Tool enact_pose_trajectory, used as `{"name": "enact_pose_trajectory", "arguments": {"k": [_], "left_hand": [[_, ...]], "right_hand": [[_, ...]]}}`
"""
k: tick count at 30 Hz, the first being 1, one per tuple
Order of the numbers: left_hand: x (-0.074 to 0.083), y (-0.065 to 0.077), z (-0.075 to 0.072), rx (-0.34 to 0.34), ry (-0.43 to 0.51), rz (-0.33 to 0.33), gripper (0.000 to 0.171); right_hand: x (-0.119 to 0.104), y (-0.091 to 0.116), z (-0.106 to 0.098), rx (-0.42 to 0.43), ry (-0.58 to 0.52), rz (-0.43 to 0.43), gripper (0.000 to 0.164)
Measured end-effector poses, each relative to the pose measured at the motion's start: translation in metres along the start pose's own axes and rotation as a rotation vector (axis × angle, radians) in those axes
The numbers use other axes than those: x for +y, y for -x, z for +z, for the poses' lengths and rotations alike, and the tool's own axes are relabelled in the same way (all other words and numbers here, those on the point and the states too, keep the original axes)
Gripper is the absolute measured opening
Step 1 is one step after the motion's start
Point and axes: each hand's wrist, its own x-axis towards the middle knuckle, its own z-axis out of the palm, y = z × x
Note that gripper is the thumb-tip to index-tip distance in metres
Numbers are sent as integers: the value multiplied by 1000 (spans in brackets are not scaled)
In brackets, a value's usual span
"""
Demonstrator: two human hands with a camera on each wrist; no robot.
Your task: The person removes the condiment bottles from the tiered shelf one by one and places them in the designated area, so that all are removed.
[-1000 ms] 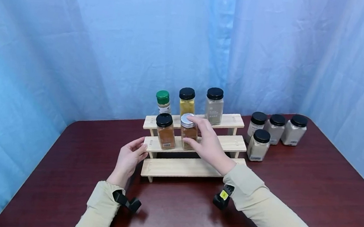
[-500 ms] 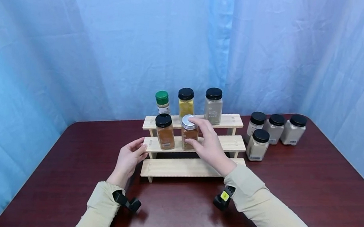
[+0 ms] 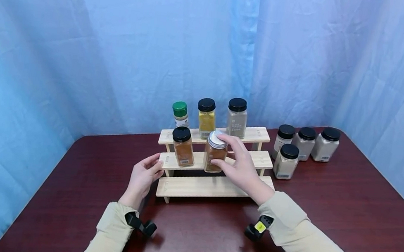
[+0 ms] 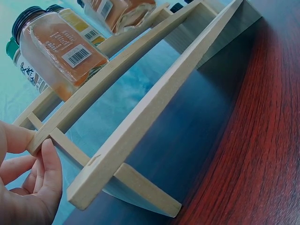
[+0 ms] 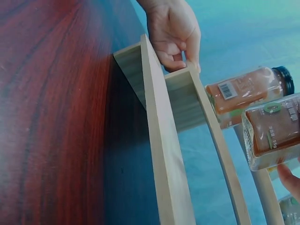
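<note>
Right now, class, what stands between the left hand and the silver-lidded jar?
The black-lidded orange jar, on the middle shelf, as the head view shows.

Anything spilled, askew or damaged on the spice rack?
Nothing stands out: no spill or breakage visible. The silver-lidded spice jar seems lifted off the middle tier of the wooden rack, but the right hand is holding it, so that isn't odd. The left hand pinches the tier's left end.

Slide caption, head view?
Right grip on a silver-lidded jar, left grip on the middle shelf of a wooden rack.
</note>
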Motion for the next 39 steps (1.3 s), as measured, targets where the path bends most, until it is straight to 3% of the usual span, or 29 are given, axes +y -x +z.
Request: {"name": "enact_pose_trajectory", "arguments": {"k": [15,28,33,39], "left_hand": [[0,0,1,-6,12,2,42],[-2,-1,-2,5,16,8,42],[-3,-1,-2,4,28,11,41],[-2,-2,0,5,17,2,41]], "right_hand": [[2,25,-18,6,22,-52,65],[7,39,-39,29,103,-169,67],[10,40,-55,38,104,-254,70],[19,50,-82,4,193,-341,46]]}}
